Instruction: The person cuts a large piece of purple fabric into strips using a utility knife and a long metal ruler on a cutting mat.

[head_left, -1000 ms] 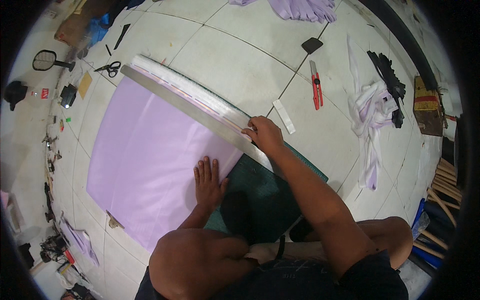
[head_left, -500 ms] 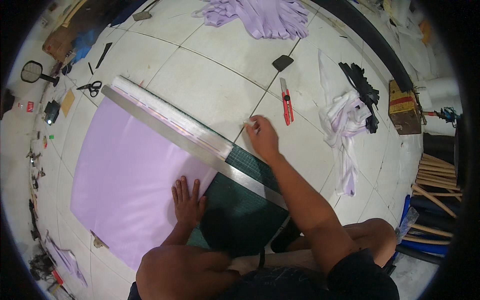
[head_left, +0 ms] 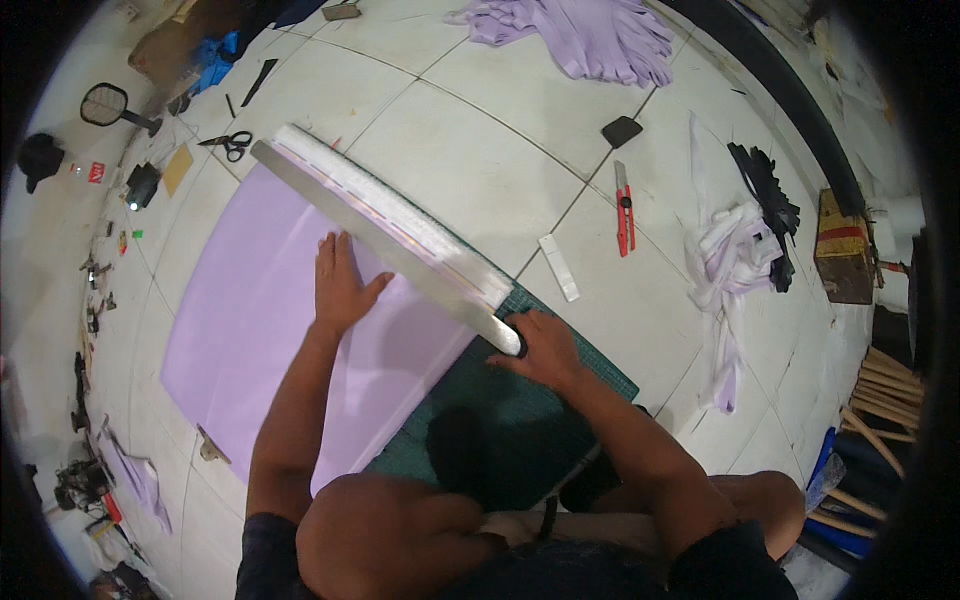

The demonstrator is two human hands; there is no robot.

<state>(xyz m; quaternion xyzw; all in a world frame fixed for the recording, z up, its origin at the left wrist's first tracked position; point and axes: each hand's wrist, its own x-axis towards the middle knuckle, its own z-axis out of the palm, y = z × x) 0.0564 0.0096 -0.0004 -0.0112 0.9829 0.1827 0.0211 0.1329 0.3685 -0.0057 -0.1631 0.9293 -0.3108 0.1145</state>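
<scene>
A lilac fabric sheet point(head_left: 250, 320) lies over part of a green cutting mat point(head_left: 480, 430). Along its upper right edge runs a long metal ruler point(head_left: 400, 262), slanting down to the right. My left hand point(head_left: 343, 290) rests flat on the fabric, fingers spread, fingertips close to the ruler. At the ruler's lower end my right hand point(head_left: 545, 350) grips it, thumb on one side and fingers on the other. Beyond the ruler, a white quilted-looking strip point(head_left: 470, 272) lies alongside it on the mat. A small white flat piece point(head_left: 559, 268) is on the tiles beyond my right hand.
A red utility knife point(head_left: 625, 215) and a dark flat piece point(head_left: 622, 131) lie on the tiled floor. Black scissors point(head_left: 232, 145) are at the far left. Lilac strips point(head_left: 600, 45) lie at the back, with white and lilac scraps point(head_left: 735, 255) on the right. A metal clip point(head_left: 210, 446) sits at the fabric's left edge.
My right hand has let go of the small white piece onto the floor and taken hold of the ruler's end. My left hand has slid up the fabric toward the ruler. The view has shifted.
</scene>
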